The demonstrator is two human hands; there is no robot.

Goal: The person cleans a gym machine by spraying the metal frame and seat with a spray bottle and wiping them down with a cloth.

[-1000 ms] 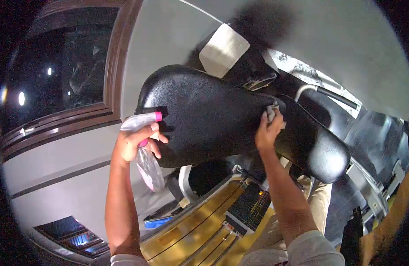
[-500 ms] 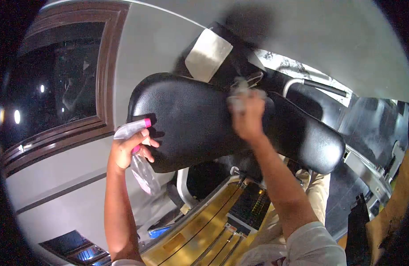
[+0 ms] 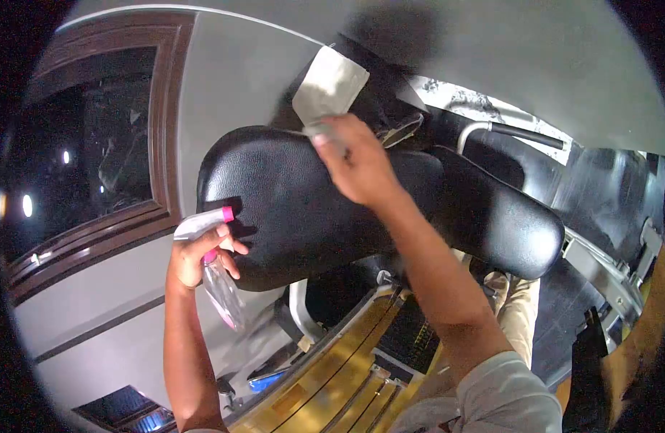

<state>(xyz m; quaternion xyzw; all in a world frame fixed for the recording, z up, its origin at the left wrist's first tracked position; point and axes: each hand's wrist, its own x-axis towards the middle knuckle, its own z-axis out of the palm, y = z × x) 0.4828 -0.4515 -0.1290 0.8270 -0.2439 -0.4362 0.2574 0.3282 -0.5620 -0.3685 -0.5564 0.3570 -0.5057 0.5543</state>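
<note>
My left hand (image 3: 199,254) is wrapped round the neck of a clear spray bottle (image 3: 223,292) with a pink nozzle tip and collar. It is at the left end of a black padded cushion (image 3: 275,195), with the nozzle pointing over the padding. At the far edge of the same cushion, my right hand (image 3: 355,160) is closed on a greyish cloth (image 3: 319,132). Most of the cloth is hidden by the fingers and blurred.
A pale sheet (image 3: 332,81) hangs behind the cushion. To the right are another black pad (image 3: 502,216) and a metal bar with a dark grip (image 3: 527,138). Below lies a yellow panel (image 3: 304,393); a brown-framed window (image 3: 170,108) is at left.
My right hand has moved left along the cushion's far edge with the cloth, from near the right pad. My left hand and the spray bottle have shifted slightly left and down.
</note>
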